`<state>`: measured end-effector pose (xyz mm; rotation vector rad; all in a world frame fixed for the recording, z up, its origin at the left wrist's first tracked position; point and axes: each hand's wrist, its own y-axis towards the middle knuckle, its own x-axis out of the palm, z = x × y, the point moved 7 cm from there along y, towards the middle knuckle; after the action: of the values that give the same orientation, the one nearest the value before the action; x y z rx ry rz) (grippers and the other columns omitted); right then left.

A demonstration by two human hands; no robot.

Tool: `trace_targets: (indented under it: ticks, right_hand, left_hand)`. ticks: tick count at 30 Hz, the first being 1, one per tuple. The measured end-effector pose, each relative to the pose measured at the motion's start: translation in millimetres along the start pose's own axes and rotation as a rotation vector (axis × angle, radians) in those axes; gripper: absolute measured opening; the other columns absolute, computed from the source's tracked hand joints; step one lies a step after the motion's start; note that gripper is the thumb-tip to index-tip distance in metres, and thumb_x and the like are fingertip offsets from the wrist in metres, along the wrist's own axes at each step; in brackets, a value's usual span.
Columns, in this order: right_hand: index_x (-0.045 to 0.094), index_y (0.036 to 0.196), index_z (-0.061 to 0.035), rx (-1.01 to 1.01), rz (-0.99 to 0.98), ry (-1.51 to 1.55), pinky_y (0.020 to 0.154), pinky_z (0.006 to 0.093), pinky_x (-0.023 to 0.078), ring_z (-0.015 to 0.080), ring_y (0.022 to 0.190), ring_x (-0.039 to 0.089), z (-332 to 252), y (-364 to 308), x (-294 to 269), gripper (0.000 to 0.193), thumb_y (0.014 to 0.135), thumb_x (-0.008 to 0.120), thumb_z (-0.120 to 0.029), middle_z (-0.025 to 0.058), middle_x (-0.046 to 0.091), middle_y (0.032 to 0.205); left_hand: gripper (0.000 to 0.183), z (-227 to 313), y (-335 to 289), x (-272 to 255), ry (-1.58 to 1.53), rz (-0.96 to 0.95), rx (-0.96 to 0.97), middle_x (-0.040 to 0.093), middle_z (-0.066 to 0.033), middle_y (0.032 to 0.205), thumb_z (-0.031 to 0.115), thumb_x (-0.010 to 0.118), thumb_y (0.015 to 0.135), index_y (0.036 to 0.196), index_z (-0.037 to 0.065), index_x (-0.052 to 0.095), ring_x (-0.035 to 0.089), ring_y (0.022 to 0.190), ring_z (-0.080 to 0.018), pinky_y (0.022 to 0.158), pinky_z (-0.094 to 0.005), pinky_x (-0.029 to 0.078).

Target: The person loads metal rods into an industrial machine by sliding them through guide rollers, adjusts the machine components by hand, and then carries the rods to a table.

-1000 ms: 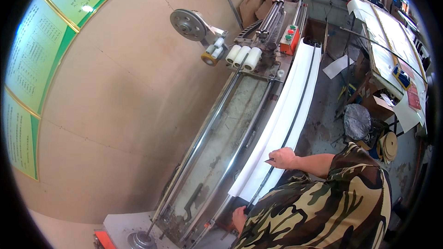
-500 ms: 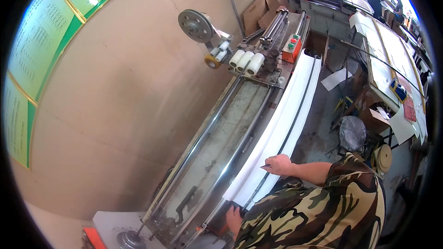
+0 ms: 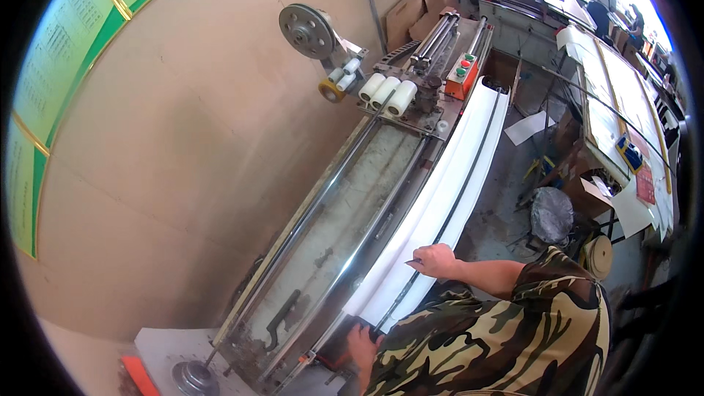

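A long white sheet (image 3: 411,253) lies along the front of a machine, with a dark strip (image 3: 460,194) running lengthwise over it. Above the sheet's near part, my right hand (image 3: 435,260) is closed on a small, dark, pointed tool (image 3: 415,262); its exact kind is too small to tell. The tip points left, and I cannot tell whether it touches the sheet. At the sheet's near end, my left hand (image 3: 361,345) rests against a dark end piece (image 3: 372,329). Its fingers look stretched out, and part of the hand is hidden by my sleeve.
Left of the sheet lies the machine bed with steel rods (image 3: 315,205). White rollers (image 3: 389,95), a tape wheel (image 3: 306,31) and an orange button box (image 3: 461,77) sit at its far end. At right stand a paper-covered table (image 3: 612,95) and a bag-covered stool (image 3: 551,214).
The whole view has shifted slightly, so the scene sits a little further left. Both hands keep nearly the same places along the sheet, and the right still holds the pointed tool.
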<state>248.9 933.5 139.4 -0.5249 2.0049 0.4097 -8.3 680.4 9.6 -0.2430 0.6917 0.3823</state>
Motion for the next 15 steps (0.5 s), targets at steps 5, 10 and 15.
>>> trace_targets:
  ticks: [5,10,15]
  right_hand:
    - [0.069,0.080,-0.0100,-0.039,0.101,0.001,0.060,0.0458,0.055,0.0342,0.067,0.068,11.2,-2.2,-14.1,0.033,0.091,0.071,-0.041,0.0093,0.070,0.073]
    - [0.068,0.076,-0.0080,-0.012,0.081,0.021,0.061,0.0468,0.054,0.0369,0.069,0.068,4.6,6.8,-28.7,0.035,0.090,0.072,-0.040,0.0123,0.069,0.074]
    - [0.068,0.077,-0.0045,0.124,0.034,0.091,0.068,0.0483,0.054,0.0415,0.075,0.067,-9.3,8.8,-28.2,0.036,0.089,0.073,-0.038,0.0169,0.069,0.078]
  left_hand:
    - [0.061,60.2,-1.0,-10.0,0.349,0.003,0.270,0.058,-0.0219,0.133,0.031,0.090,0.070,0.119,0.003,0.066,0.054,0.121,-0.0422,0.101,-0.0512,0.046]
    - [0.061,85.2,-4.0,-22.4,0.360,0.026,0.152,0.055,-0.0163,0.137,0.028,0.091,0.066,0.117,0.005,0.068,0.052,0.125,-0.0380,0.103,-0.0466,0.046]
    - [0.054,109.6,-16.7,-56.7,0.313,0.002,0.102,0.053,-0.0207,0.143,0.025,0.082,0.077,0.124,0.004,0.063,0.051,0.131,-0.0391,0.109,-0.0492,0.043]
